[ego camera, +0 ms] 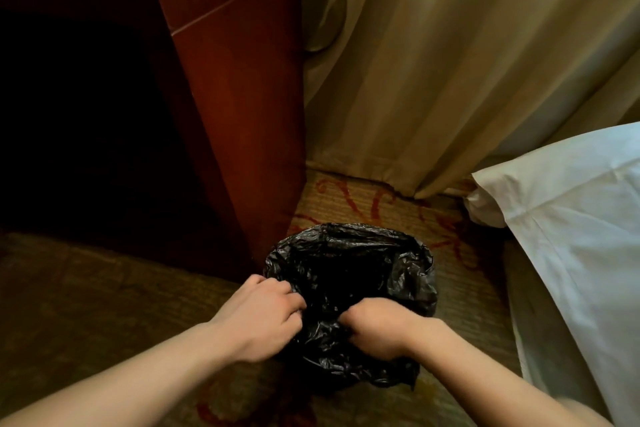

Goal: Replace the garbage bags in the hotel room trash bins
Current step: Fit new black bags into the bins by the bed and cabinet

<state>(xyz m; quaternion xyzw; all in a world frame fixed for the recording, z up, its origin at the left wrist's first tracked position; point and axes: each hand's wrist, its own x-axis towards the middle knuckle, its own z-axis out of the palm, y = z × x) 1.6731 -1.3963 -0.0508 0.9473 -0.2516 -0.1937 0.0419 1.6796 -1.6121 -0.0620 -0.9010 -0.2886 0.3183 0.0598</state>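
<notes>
We are looking down at a black garbage bag (349, 274) that sits on the patterned carpet (388, 204), just beside the lower corner of a reddish-brown wooden cabinet (235, 107). Its mouth gapes upward, and the crinkled plastic is draped over whatever holds it, so we cannot see the bin itself. Our left hand (263, 315) is closed on the near left edge of the bag, fingers curled into the plastic. Our right hand (377, 326) is fisted on the near edge close beside it, bunching the film between the two. Beige curtains (450, 80) hang behind, reaching the floor, and a white bedsheet (571, 218) shows at the right.
</notes>
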